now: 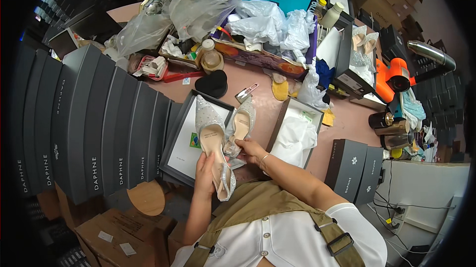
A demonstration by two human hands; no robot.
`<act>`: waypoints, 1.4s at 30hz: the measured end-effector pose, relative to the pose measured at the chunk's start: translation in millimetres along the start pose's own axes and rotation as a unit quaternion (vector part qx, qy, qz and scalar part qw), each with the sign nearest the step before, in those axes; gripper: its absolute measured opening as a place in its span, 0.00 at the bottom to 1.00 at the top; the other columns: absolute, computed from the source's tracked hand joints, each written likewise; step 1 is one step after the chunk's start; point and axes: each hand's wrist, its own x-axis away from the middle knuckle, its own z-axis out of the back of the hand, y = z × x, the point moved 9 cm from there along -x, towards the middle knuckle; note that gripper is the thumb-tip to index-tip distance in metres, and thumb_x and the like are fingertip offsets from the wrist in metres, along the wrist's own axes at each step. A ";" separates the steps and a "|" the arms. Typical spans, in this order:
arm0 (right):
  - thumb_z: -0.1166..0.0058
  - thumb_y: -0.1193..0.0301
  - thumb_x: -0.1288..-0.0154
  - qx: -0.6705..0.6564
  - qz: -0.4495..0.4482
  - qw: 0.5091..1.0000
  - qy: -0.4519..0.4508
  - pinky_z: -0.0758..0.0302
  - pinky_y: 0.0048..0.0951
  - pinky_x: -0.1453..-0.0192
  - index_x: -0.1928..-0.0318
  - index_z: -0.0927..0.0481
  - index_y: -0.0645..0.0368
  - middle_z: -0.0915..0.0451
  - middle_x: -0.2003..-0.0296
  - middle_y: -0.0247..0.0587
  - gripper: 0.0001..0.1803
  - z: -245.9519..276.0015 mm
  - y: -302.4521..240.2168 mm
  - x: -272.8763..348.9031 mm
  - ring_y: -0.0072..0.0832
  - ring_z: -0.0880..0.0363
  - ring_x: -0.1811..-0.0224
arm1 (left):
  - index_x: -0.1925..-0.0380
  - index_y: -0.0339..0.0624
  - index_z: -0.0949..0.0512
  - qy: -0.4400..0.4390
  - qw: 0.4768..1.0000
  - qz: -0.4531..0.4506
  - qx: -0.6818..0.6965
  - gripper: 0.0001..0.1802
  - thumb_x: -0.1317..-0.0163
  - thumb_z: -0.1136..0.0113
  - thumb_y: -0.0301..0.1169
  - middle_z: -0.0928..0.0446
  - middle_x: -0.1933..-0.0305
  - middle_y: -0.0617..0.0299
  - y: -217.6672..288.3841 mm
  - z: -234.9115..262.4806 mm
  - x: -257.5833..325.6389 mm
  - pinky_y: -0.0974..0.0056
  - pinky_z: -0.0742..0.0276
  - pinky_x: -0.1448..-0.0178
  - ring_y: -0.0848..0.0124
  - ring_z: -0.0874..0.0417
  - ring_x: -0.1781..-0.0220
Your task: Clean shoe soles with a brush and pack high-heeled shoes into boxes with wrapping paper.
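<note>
The silver slingback shoe (212, 140) was in our left hand (202, 170), the fingers closed on its side; in our right hand (253, 152) we gripped the matching shoe (242, 123) near its heel. We had both partly over the white-lined box (181, 160), left of a shoebox (279, 124) holding tissue paper (296, 140).

Two silver, glittering shoes with pointed closed toes and beige insoles sit side by side, insoles turned up and toes away from the person. The left shoe (212, 140) lies along the left hand (204, 174) — its sparkling heel strap is nearest the person, its toe dotted with bright specks. The right shoe (241, 127), in the right hand (251, 151), slants rightward toward its toe — its heel end partly hidden.
</note>
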 end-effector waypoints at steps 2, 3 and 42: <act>0.49 0.63 0.33 -0.016 0.027 0.999 -0.008 0.27 0.30 0.56 0.52 0.27 0.58 0.22 0.61 0.34 0.15 0.9 -3.3 2.4 0.24 0.25 0.58 | 0.52 0.40 0.32 -0.010 1.000 0.006 0.009 0.14 0.31 0.53 0.37 0.22 0.67 0.52 -6.0 -3.7 -2.1 0.66 0.21 0.73 0.66 0.18 0.72; 0.50 0.65 0.33 -0.042 0.054 0.997 -0.020 0.27 0.28 0.56 0.52 0.27 0.59 0.22 0.62 0.34 0.13 -2.2 -13.7 23.1 0.23 0.25 0.59 | 0.51 0.40 0.32 -0.016 1.000 0.005 0.008 0.14 0.31 0.53 0.37 0.22 0.67 0.52 -5.9 -5.2 -3.8 0.66 0.21 0.72 0.67 0.18 0.72; 0.49 0.70 0.34 0.231 0.364 0.886 0.172 0.31 0.20 0.67 0.56 0.26 0.66 0.21 0.72 0.36 0.12 121.7 -75.0 265.3 0.15 0.28 0.70 | 0.47 0.38 0.34 -0.212 0.954 0.097 -0.186 0.18 0.34 0.45 0.31 0.23 0.64 0.60 -56.7 -116.5 -14.2 0.70 0.23 0.62 0.75 0.21 0.66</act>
